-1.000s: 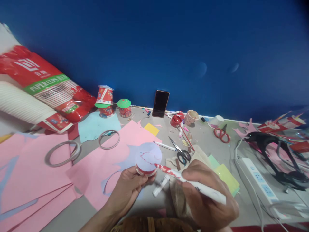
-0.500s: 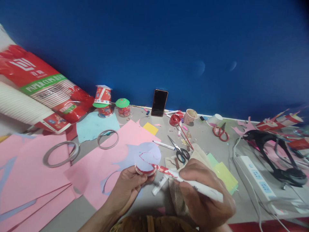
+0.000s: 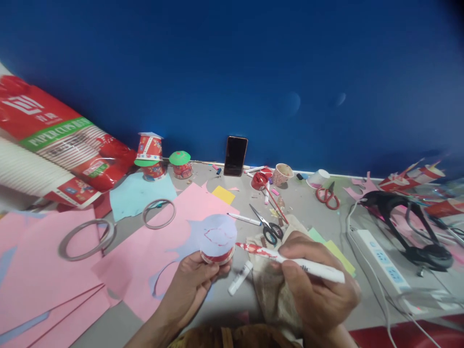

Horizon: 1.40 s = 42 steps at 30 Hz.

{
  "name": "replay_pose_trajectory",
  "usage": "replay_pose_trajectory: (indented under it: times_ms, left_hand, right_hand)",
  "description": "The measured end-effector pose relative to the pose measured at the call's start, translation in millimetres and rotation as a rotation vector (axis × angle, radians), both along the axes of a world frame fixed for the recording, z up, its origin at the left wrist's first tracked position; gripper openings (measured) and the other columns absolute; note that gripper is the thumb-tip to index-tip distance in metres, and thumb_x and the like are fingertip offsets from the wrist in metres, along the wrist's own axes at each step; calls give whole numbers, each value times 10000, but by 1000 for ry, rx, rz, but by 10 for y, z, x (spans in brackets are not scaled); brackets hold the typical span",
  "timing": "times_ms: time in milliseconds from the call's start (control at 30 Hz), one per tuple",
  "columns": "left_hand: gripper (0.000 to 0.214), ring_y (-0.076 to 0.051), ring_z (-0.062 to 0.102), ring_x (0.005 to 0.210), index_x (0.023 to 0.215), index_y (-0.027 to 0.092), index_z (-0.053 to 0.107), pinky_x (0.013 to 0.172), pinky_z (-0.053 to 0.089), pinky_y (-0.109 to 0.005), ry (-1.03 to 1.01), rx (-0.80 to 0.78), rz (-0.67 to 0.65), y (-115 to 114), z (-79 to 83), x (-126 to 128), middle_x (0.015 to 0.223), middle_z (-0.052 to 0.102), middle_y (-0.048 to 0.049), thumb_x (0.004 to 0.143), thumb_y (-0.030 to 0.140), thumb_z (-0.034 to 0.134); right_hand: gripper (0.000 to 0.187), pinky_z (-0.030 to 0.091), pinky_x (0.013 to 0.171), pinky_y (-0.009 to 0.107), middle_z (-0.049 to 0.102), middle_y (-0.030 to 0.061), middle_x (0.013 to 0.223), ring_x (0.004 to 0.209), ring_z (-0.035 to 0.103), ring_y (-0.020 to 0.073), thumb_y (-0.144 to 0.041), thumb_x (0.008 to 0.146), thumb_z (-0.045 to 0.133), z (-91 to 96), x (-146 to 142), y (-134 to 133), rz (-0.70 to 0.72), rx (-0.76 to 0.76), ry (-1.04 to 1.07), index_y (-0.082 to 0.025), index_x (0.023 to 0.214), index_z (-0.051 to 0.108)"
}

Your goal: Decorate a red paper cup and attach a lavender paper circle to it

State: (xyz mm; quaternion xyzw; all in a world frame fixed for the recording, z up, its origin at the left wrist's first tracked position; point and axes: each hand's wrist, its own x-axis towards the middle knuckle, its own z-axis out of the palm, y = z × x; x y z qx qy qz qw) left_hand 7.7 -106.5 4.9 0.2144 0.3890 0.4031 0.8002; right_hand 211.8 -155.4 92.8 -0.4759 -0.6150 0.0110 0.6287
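Between the fingers of my left hand [image 3: 195,278] is a short red paper cup piece [image 3: 218,256], topped by a round light-blue paper disc [image 3: 218,232] with a thin red wavy line drawn on it. My right hand [image 3: 315,280] grips a white marker [image 3: 308,268] whose red-stained tip points left, just off the disc's right edge. A white marker cap [image 3: 240,278] lies on the table between my hands. Beneath my right hand is a crumpled beige cloth [image 3: 268,295], with black-handled scissors [image 3: 270,229] beside it.
Pink paper sheets [image 3: 134,270] cover the left side, with tape rings [image 3: 158,214] on them. A paper-cup bag [image 3: 68,135] stands at far left. Finished cup shapes [image 3: 180,164] and a phone [image 3: 235,155] stand by the blue wall. A power strip [image 3: 382,263] with cables lies right.
The marker tip has lifted off the disc's edge and moved right with my right hand. My left hand still holds the cup piece, its disc now seen more fully. The view shifts slightly.
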Motion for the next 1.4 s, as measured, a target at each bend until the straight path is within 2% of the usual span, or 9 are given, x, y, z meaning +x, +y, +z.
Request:
replay_pose_trajectory:
  times_ms: [200,433,667,967,1233,1400]
  left_hand:
    - [380,-215,823,880,858,163,913,870,676,-285,-12,6,29,-7,16,-13,930,893,-115,550,287,1100]
    - [343,-208,829,871,857,165,911,864,680,-269,-25,12,27,-15,8,-12,911,892,-107,574,246,1087]
    - [339,-214,826,886,879,159,911,860,680,-276,-21,31,19,-21,28,-1,934,894,-109,599,255,1076]
    - [335,-262,827,886,875,172,912,861,682,-356,18,40,28,-16,-2,-9,932,890,-126,589,252,1067]
    - [330,-265,823,935,882,159,899,912,674,-358,19,56,24,-22,4,-10,962,889,-128,617,280,1055]
    - [340,-281,818,929,866,155,903,912,667,-383,34,53,22,-21,-1,-16,952,888,-140,596,289,1061]
  right_hand:
    - [154,580,603,332,735,12,729,620,681,179,-59,896,677,48,-97,63,58,57,-78,-186,962,734]
    - [157,579,575,338,730,23,710,597,675,187,-64,905,659,90,-119,85,49,92,-95,-184,983,724]
    - [155,581,586,327,722,9,704,600,676,181,-66,899,666,79,-113,68,41,60,-105,-193,967,723]
    - [167,585,603,327,707,-5,704,620,687,183,-56,874,691,30,-87,43,-26,-1,-60,-210,917,737]
    - [170,568,559,324,699,2,676,576,675,187,-58,898,645,104,-126,53,35,63,-95,-200,949,722]
    - [153,582,561,319,712,-7,672,574,688,186,-72,889,678,80,-112,54,-30,13,-85,-217,910,724]
